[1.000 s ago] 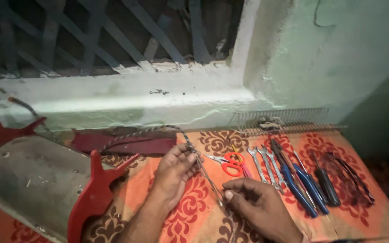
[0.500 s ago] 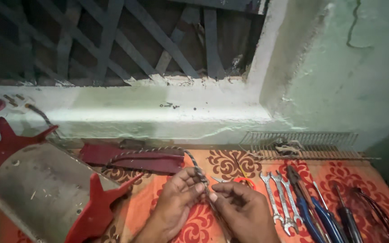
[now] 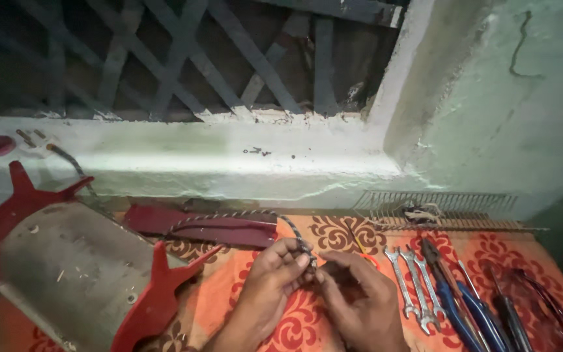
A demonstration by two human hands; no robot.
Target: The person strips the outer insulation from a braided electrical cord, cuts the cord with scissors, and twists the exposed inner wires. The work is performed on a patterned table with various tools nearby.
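My left hand (image 3: 270, 281) pinches a twisted black-and-white cord (image 3: 242, 216) near its end, over an orange patterned cloth (image 3: 340, 236). The cord arcs up and left toward a dark red flat part (image 3: 216, 229). My right hand (image 3: 360, 301) is close against the left, fingertips meeting at the same end of the cord. Both hands are low in the middle of the view. What the right fingertips grip is hidden between the hands.
A grey curved metal housing (image 3: 66, 274) with red end brackets (image 3: 158, 293) lies at the left. Spanners (image 3: 415, 287), blue-handled pliers (image 3: 454, 306) and other tools lie at the right. A wire grille (image 3: 438, 208) rests by the green wall. A window ledge (image 3: 197, 156) runs behind.
My right hand has moved left to meet my left hand at the cord's end. The camera has shifted, so the tools sit farther right.
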